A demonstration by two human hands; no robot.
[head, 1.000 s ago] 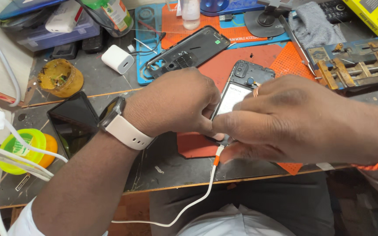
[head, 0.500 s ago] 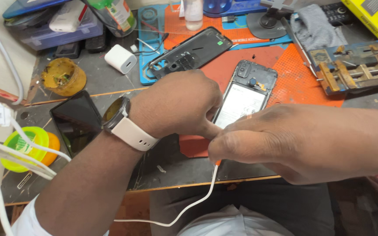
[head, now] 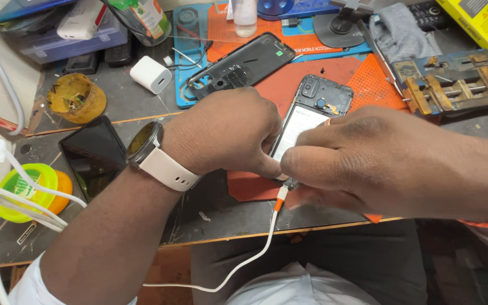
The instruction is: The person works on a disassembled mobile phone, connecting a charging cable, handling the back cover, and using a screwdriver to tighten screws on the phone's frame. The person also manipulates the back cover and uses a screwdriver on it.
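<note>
Hands meet over the opened phone [head: 312, 116] on the orange mat [head: 379, 85]: left hand [head: 227, 133] steadies its thin, fragile edge, right hand [head: 368, 161] pinches the white cable plug [head: 280, 197] at its base.

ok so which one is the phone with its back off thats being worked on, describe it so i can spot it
Start at the orange work mat in the middle of the bench. The opened phone lies on it, its lower end hidden where the left hand and right hand meet. Unlike the intact dark phone at the left, it shows bare insides and a white cable meets its lower end.
</note>
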